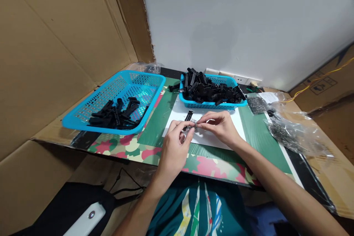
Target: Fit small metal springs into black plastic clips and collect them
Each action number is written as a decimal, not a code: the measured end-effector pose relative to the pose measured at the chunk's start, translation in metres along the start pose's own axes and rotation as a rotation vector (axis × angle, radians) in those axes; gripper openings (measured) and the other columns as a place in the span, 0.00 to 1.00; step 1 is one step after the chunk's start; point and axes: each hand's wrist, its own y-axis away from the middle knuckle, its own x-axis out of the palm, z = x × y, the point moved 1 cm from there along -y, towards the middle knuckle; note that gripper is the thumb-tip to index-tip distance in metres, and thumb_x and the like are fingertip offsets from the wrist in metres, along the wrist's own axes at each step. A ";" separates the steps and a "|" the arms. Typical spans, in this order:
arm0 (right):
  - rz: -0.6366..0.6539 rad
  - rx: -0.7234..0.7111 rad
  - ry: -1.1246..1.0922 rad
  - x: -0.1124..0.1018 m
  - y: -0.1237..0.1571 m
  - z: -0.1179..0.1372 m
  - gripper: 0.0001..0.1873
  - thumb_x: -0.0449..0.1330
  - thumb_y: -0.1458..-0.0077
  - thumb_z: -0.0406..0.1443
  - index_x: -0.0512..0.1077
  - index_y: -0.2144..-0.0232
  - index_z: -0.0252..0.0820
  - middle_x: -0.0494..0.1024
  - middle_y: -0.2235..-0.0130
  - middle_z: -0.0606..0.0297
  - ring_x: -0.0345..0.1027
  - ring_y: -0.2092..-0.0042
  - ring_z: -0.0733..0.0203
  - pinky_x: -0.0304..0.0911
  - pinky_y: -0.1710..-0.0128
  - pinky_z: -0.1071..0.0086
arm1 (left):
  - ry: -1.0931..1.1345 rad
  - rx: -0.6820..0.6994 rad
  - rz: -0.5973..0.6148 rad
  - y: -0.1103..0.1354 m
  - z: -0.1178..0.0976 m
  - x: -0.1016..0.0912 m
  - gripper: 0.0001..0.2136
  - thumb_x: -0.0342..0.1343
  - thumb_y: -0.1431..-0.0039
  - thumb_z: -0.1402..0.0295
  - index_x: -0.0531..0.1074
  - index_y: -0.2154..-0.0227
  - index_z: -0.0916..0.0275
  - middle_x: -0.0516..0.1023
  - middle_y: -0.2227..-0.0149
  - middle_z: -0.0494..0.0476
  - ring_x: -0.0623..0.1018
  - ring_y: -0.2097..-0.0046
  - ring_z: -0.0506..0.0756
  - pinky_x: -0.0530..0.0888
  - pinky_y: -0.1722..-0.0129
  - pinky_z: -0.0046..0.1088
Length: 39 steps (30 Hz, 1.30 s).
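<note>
My left hand [174,141] and right hand [220,127] pinch narrowly, contents indiscernible to me. A slip could scatter small silvery metal pieces [196,130] off the white paper sheet [233,132].

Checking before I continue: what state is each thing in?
Left hand: fingers curled, grip unclear
Right hand: fingers bent, grip unclear
Large blue perforated plastic basket: partly filled
Smaller blue plastic basket: heaped
White rectangular sheet: partly covered
Long black part: partly hidden
Right-side clear plastic bags: partly filled
</note>
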 end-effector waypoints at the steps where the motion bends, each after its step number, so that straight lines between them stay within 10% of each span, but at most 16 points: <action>1: 0.008 0.035 -0.034 0.000 0.000 0.000 0.10 0.75 0.47 0.43 0.87 0.67 0.44 0.85 0.66 0.59 0.78 0.65 0.57 0.73 0.65 0.65 | -0.003 0.001 -0.002 0.000 0.000 0.000 0.07 0.57 0.30 0.67 0.79 0.55 0.59 0.72 0.61 0.52 0.69 0.72 0.48 0.68 0.71 0.25; 39: 0.033 0.115 -0.149 0.005 0.000 0.002 0.14 0.76 0.49 0.45 0.85 0.68 0.41 0.83 0.67 0.61 0.72 0.69 0.62 0.69 0.68 0.67 | -0.084 -0.001 0.026 0.001 -0.001 0.002 0.08 0.55 0.28 0.63 0.78 0.54 0.57 0.74 0.57 0.53 0.75 0.66 0.51 0.71 0.65 0.29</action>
